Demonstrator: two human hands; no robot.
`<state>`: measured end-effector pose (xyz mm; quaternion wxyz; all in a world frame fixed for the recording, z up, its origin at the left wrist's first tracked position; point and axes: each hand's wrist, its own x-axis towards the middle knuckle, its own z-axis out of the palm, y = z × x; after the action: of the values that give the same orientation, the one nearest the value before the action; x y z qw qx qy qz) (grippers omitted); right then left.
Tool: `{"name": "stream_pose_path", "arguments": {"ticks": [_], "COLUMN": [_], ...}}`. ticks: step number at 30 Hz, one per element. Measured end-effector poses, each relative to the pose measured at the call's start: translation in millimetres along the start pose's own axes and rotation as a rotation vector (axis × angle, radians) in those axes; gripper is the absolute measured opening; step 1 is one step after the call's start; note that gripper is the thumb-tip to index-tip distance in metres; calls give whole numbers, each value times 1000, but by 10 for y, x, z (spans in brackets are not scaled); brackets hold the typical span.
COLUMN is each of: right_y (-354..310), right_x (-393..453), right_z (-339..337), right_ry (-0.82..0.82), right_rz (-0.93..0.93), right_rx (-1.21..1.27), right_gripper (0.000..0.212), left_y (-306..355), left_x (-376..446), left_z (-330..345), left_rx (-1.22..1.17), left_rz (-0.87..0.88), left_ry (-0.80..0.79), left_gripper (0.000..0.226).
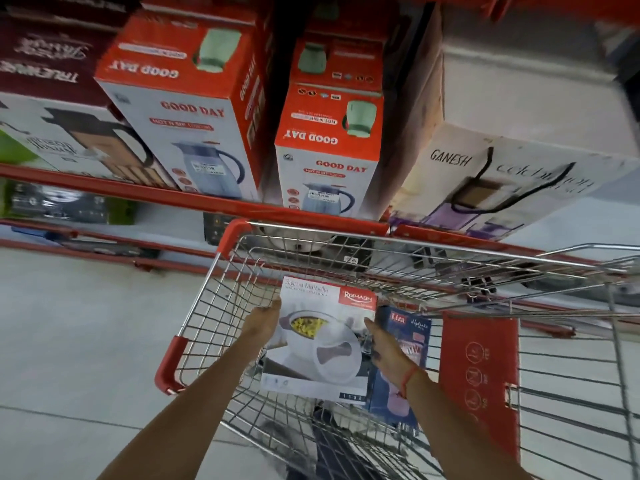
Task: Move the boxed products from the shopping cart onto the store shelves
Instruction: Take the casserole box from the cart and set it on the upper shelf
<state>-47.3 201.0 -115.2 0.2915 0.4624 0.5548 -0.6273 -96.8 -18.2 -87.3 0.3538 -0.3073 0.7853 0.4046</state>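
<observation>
Red store shelves (194, 199) are carrying jug boxes behind a wire shopping cart (239, 285). Inside it, the left hand (263, 322) and right hand (388, 351) are clamping flat fingers against opposite edges of the white casserole box (322, 344), a blue box (412, 341) leaning just beside it

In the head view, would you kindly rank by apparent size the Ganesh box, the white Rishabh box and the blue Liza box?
1. Ganesh box
2. Rishabh box, held between both hands
3. Liza box, partly hidden

Nearness and wide-angle distortion make true sizes unsure.
</observation>
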Motion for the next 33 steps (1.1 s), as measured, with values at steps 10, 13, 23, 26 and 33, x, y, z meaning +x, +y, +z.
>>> {"name": "stream_pose_path", "arguments": {"ticks": [10, 13, 23, 26, 33], "right_y": [47, -59, -530, -760, -1349], "right_x": [-904, -1304, -2388, -2705, -3202], "right_z": [-131, -126, -90, -47, -49], "right_ry": [61, 44, 9, -16, -66], "right_rz": [-300, -411, -852, -978, -1216], "right_rx": [91, 77, 110, 126, 193], "right_gripper": [37, 23, 40, 34, 20], "left_y": [-227, -204, 151, 357, 981], "left_x": [-746, -1038, -1894, -2128, -2431], "left_z": [-401, -536, -1042, -1187, -1544], "left_rx": [-241, -305, -501, -566, -624], "left_rz": [286, 378, 749, 876, 1086], "left_ry": [117, 143, 272, 322, 385], "left_gripper": [40, 43, 29, 18, 40]}}
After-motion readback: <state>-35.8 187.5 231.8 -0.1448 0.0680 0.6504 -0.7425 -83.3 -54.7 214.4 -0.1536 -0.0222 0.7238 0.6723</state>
